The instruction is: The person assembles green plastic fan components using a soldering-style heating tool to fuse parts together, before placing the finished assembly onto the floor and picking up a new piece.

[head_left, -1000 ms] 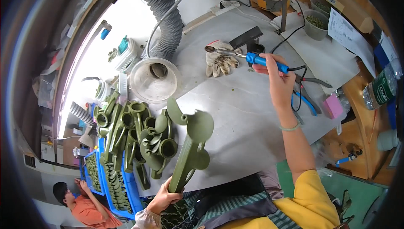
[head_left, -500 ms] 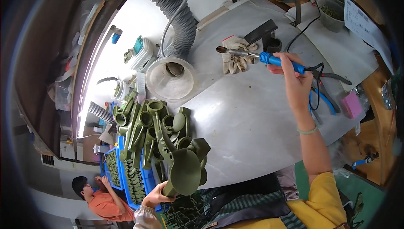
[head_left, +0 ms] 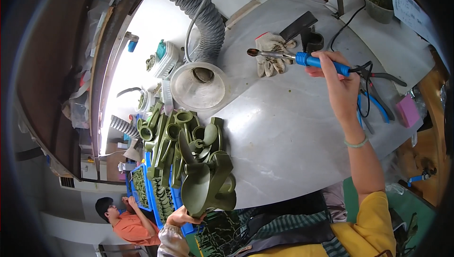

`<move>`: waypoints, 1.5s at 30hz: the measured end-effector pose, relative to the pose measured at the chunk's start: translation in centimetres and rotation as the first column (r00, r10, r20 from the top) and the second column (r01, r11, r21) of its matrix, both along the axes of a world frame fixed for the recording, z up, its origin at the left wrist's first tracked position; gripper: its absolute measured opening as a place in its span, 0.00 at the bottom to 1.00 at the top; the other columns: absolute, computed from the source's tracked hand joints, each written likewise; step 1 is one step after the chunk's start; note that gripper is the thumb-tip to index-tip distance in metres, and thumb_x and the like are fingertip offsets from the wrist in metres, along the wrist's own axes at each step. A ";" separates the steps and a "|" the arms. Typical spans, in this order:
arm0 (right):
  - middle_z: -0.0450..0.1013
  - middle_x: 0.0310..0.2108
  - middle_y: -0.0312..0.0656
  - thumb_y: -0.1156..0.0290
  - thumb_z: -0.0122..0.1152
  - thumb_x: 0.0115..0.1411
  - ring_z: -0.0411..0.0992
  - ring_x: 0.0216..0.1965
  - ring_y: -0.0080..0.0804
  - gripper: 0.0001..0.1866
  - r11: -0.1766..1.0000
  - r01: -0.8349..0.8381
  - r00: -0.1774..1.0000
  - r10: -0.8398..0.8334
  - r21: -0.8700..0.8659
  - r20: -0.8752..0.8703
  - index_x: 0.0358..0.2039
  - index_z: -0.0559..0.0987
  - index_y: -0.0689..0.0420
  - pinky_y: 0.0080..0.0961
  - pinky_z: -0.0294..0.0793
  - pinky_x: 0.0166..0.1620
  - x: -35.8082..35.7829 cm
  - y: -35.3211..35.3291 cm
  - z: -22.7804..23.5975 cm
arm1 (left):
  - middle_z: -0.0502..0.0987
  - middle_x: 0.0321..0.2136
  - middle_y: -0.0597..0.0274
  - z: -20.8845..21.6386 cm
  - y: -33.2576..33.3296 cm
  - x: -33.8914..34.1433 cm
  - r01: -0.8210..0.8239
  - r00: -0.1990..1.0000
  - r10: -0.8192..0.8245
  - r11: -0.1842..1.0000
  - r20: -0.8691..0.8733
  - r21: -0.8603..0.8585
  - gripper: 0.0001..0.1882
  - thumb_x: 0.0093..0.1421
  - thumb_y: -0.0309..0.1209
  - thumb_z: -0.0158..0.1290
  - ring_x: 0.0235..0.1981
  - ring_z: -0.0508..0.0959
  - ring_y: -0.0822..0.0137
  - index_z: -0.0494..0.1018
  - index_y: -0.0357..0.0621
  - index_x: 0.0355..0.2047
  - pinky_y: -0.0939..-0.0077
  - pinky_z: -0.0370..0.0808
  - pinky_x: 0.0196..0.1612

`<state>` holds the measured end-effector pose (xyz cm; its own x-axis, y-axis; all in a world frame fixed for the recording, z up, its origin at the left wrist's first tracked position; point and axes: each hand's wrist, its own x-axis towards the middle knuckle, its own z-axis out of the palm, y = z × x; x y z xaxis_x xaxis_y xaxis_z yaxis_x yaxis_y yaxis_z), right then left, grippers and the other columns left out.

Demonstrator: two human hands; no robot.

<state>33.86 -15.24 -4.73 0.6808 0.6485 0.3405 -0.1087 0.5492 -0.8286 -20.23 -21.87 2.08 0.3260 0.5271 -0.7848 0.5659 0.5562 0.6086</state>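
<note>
Low at the left, my left hand (head_left: 182, 217) is closed on the base of an olive-green molded plastic part with broad, propeller-like blades (head_left: 196, 192). The part is raised beside a heap of similar green parts (head_left: 174, 132) on the table. In my right hand (head_left: 339, 84) is a soldering iron (head_left: 303, 59), gripped by its blue handle. Its metal shaft points left and ends in a dark, spoon-shaped tip. The iron hangs over a stained white work glove (head_left: 271, 44). Its black cord runs from the handle past my wrist.
A grey duct hose (head_left: 208, 28) ends in a clear funnel (head_left: 201, 98) above the heap. Pliers (head_left: 385, 78) and a pink block (head_left: 409, 110) lie right of my hand. Behind the glove stands a black holder (head_left: 313, 42). Blue trays (head_left: 152, 174) and a person in orange (head_left: 134, 228) are left.
The green part in my left hand has turned, so its blades and housing show from another side. The whole view has shifted slightly; my right hand still holds the iron over the glove.
</note>
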 end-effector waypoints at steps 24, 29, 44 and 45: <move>0.77 0.38 0.41 0.68 0.55 0.66 0.80 0.34 0.30 0.14 0.999 0.011 1.000 -0.011 -0.052 -0.012 0.40 0.79 0.68 0.20 0.79 0.40 -0.2 -0.4 0.1 | 0.77 0.35 0.69 3.5 4.1 3.4 0.190 0.980 -0.191 0.982 0.054 0.010 0.22 0.47 0.21 0.66 0.38 0.73 0.78 0.74 0.41 0.44 0.80 0.73 0.44; 0.77 0.38 0.41 0.69 0.55 0.66 0.80 0.34 0.31 0.14 0.998 0.003 1.000 -0.003 -0.061 -0.003 0.40 0.80 0.68 0.20 0.79 0.39 -0.1 -0.4 -0.1 | 0.79 0.42 0.65 3.5 4.7 3.6 0.347 0.908 -0.397 0.892 0.136 0.290 0.26 0.46 0.20 0.66 0.42 0.74 0.75 0.75 0.41 0.48 0.78 0.72 0.49; 0.77 0.34 0.43 0.68 0.53 0.67 0.79 0.32 0.30 0.13 0.998 0.031 0.999 -0.030 -0.054 0.020 0.39 0.78 0.68 0.23 0.79 0.39 0.3 -0.3 0.3 | 0.67 0.26 0.69 -1.8 -0.4 10.5 -0.216 0.963 0.216 0.976 0.160 -0.017 0.33 0.51 0.18 0.60 0.20 0.66 0.78 0.61 0.43 0.57 0.84 0.60 0.19; 0.77 0.34 0.43 0.68 0.53 0.67 0.79 0.32 0.30 0.13 0.999 0.020 0.999 -0.018 -0.043 0.041 0.39 0.78 0.68 0.23 0.79 0.39 0.2 -0.3 0.3 | 0.66 0.26 0.68 -2.1 -1.1 11.6 -0.274 0.942 0.276 0.961 0.191 -0.036 0.30 0.53 0.19 0.58 0.19 0.66 0.78 0.61 0.43 0.56 0.84 0.60 0.19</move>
